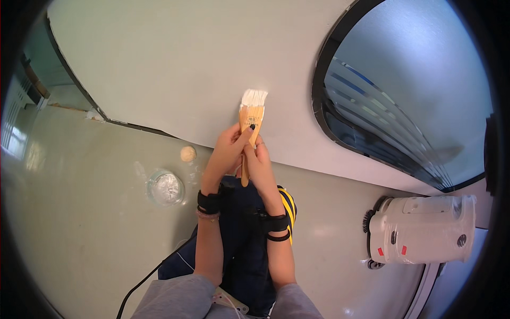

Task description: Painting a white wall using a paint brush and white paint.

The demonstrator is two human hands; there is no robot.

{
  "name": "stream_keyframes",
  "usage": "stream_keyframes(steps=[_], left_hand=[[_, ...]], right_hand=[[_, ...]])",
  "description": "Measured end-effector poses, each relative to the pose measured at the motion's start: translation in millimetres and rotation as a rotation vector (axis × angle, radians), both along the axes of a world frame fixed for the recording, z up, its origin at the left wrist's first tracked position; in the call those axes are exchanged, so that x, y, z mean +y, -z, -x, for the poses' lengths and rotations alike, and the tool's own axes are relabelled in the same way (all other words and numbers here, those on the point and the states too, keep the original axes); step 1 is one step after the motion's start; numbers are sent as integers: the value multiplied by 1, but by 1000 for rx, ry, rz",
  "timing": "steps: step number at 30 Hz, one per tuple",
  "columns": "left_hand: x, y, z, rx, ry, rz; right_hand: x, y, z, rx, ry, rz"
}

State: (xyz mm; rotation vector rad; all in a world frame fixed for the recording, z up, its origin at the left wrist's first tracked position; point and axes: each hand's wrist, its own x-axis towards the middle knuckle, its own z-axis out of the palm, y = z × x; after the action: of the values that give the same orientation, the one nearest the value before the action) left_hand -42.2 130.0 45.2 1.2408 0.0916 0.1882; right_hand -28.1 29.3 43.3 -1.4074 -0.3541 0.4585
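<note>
A flat brush with a wooden handle and pale bristles [252, 115] is held upright in the picture before a light grey wall [179, 71]. My left hand [230, 147] grips the handle, its thumb laid over the wood. Lower down, my right hand [259, 161] also has its fingers closed on the handle. The bristle tips are at the wall; whether they touch it I cannot tell. On the floor to the left stand a clear bowl [165, 187] that seems to hold water and a small round pale sponge-like thing [188, 153].
A black-rimmed window [318, 83] is set in the wall at right. A pale floor-cleaning machine [422, 229] with brushes stands on the floor at right. A black cable [139, 283] runs by my legs at lower left. Dark edging [71, 75] bounds the wall at left.
</note>
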Motion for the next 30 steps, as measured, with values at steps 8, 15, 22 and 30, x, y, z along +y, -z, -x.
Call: stream_keyframes(steps=[8, 15, 22, 30], left_hand=[[13, 56, -7, 391, 248, -347], [19, 45, -3, 419, 183, -354], [13, 29, -3, 87, -99, -218], [12, 19, -1, 38, -61, -120]], right_hand=[[-5, 13, -1, 172, -104, 230], [-1, 17, -1, 129, -132, 213], [2, 13, 2, 93, -85, 296], [5, 10, 6, -1, -21, 227]])
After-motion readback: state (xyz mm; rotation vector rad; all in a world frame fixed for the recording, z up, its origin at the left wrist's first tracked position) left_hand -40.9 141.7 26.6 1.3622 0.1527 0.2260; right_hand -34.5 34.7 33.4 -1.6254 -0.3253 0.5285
